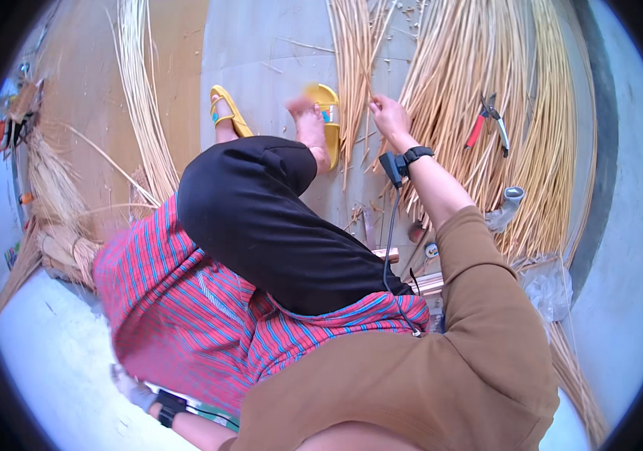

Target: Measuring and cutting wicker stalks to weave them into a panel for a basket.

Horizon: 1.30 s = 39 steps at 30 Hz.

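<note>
My right hand (pixel 390 120) is bare, with a dark strap and a small device at the wrist. Its fingertips are pinched at the edge of a narrow bundle of tan canes (pixel 350 71) and appear to close on one thin cane. My left hand (pixel 134 389), in a pale glove, is low at the far left, beside the edge of a red and blue striped cloth (pixel 179 323). Blur hides whether its fingers grip anything. The cloth drapes over and beside my lap. Pruning shears (pixel 490 124) with one red and one pale handle lie on a wide spread of canes (pixel 457 83).
Yellow slippers (pixel 329 139) are by my feet, one foot blurred. Long pale canes (pixel 145 98) lie at left, near tied fibre bundles (pixel 66 240). A grey glove (pixel 505 209) and a clear plastic bag (pixel 547 289) lie right of my arm. Cane scraps litter the floor.
</note>
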{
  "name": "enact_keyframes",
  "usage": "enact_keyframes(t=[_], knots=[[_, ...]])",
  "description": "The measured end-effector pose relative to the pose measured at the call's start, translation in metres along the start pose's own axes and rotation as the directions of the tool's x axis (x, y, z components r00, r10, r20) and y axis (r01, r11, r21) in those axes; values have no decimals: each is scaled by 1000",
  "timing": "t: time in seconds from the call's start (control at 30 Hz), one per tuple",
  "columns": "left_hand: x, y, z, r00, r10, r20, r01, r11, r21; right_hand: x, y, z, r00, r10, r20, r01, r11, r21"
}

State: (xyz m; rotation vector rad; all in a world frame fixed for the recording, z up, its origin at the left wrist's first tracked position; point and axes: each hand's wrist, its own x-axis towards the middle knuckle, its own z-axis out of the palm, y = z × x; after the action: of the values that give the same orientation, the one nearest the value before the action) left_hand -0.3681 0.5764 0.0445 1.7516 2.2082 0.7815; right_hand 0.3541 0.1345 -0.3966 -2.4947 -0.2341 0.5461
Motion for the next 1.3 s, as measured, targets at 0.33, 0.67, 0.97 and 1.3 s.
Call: enact_keyframes(t=[0.33,0.67,0.97,1.3], knots=[[-332,335,160,361,727,583,-121,657,-744,-60,-161,-233,717,-657,-233,527,293,797],[-445,362,224,-412,581,702,282,814,-509,-88,-89,-259,865,-496,-73,397,590,703],[-389,375,278,73,552,831,549,674,-495,-70,174,-181,897,349,-271,-423,856,-296],[-393,379,280,169,580,797,583,593,-555,-56,132,-186,802,553,-224,-595,771,-226]])
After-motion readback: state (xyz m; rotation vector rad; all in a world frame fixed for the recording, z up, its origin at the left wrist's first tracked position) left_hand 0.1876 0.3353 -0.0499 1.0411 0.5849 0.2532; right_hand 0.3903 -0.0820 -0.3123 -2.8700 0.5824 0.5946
